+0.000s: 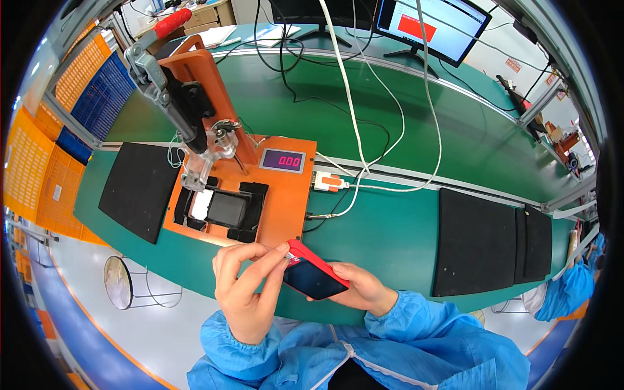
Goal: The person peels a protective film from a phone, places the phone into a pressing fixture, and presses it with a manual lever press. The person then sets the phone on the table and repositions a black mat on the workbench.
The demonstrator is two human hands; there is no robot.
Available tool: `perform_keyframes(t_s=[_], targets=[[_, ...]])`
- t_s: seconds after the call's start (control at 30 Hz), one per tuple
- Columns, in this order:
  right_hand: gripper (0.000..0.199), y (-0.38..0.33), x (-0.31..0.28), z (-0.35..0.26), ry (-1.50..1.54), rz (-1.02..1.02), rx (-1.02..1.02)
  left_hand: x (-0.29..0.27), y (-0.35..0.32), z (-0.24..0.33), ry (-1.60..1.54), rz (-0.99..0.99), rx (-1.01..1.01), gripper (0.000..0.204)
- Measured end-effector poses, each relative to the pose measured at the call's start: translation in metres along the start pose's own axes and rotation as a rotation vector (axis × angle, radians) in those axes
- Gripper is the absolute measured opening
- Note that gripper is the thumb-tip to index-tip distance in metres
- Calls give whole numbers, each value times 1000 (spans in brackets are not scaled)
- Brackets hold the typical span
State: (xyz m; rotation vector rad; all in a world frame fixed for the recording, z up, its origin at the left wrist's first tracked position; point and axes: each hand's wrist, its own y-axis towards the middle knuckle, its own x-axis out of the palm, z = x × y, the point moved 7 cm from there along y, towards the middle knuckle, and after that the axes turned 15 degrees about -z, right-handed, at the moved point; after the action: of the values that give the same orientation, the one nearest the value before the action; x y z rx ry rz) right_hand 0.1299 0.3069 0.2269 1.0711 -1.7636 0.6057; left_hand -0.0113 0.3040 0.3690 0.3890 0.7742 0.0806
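A red handheld device [316, 272] with a dark screen is held tilted over the bench's near edge. My right hand [361, 286] grips its lower right end, the thumb on the edge and the other fingers mostly hidden beneath. At its upper left corner, my left hand [248, 286] pinches with thumb and forefinger, beside a small white printed patch. Just beyond my left hand stands an orange test fixture [286, 207] with a black-padded nest [227, 209], a lit digital display [282, 160] and a lever clamp [182, 117] with a red handle, raised above the nest.
Black foam mats [140, 188] [478, 244] lie on the green bench at both sides. White cables [351, 104] hang down to the fixture's right side. Behind are monitors [432, 29]; yellow and blue crates [62, 182] are at left, near a round stool [118, 283]. Another person's blue sleeve [565, 292] shows far right.
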Motion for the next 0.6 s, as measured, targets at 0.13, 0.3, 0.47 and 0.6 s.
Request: perform_keyframes(t_s=[0.13, 0.3, 0.47, 0.6], targets=[[50, -1, 1, 3, -4, 30, 18, -5, -2, 4, 28, 38, 34, 25], [50, 0, 4, 4, -27, 4, 35, -9, -3, 3, -2, 37, 34, 21], [56, -2, 3, 2, -162, 66, 68, -10, 1, -2, -40, -8, 6, 19], [54, -2, 7, -3, -201, 73, 65, -7, 4, 4, 132, -7, 61, 19]])
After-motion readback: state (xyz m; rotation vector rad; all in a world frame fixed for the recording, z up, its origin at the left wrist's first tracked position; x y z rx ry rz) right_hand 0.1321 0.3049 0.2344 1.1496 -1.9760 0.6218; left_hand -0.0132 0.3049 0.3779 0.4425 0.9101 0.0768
